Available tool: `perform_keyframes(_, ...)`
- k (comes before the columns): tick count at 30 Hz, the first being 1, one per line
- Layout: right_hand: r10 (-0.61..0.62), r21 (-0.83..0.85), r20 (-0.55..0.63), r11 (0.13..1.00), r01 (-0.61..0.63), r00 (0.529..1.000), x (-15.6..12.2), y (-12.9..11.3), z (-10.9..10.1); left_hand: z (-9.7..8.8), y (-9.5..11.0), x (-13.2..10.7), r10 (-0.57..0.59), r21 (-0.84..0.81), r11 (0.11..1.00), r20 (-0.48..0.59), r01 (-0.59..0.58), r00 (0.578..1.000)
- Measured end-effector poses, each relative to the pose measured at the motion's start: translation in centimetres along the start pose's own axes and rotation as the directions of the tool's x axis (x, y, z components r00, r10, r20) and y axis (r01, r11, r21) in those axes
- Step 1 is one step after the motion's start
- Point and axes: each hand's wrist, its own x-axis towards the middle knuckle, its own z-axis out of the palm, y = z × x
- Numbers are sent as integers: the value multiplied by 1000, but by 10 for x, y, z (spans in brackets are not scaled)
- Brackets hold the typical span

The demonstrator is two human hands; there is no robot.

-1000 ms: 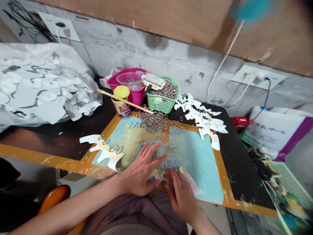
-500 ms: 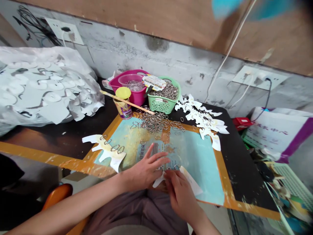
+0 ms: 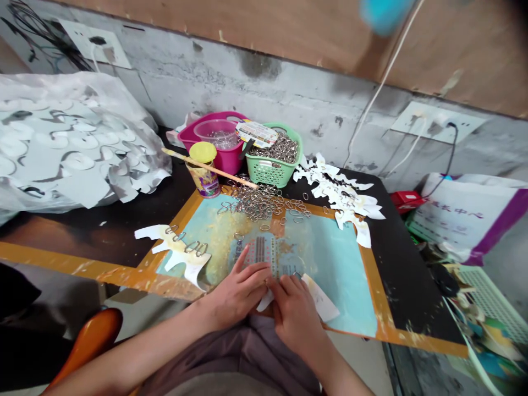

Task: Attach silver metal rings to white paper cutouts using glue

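My left hand (image 3: pixel 239 289) lies with curled fingers on a white paper cutout (image 3: pixel 317 300) at the near edge of the blue and orange board (image 3: pixel 334 258). My right hand (image 3: pixel 295 316) meets it fingertip to fingertip, pinching at the cutout's left end, where a small metal ring shows. What the fingertips hold is too small to make out. A finished cutout (image 3: pixel 181 253) carrying several metal rings lies left of my hands. A heap of loose metal rings (image 3: pixel 264 201) sits at the board's far edge.
A green basket (image 3: pixel 272 165) of rings, a pink basket (image 3: pixel 225 146) with a clear bowl, and a yellow-lidded jar (image 3: pixel 204 170) under a wooden stick stand at the back. White cutouts (image 3: pixel 342 195) pile at right. A plastic bag of paper shapes (image 3: pixel 66 143) fills the left. Bags crowd the right.
My left hand's fingers have curled back from flat on the board toward my right hand. Both hands now meet at the cutout's left end.
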Motion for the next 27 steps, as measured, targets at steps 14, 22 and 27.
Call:
perform_keyframes(14,-101,304,-42,947,109,994,-23,12,-5,-24,-5,7,-136,-191,962,280,194,950)
perform_keyframes(22,-111,307,-57,944,123,992,-20,13,-7,-4,-23,17,126,-304,952,315,-26,941)
perform_keyframes(27,-100,288,-61,951,114,993,-21,12,-6,1,-22,14,126,-303,952,264,-42,956)
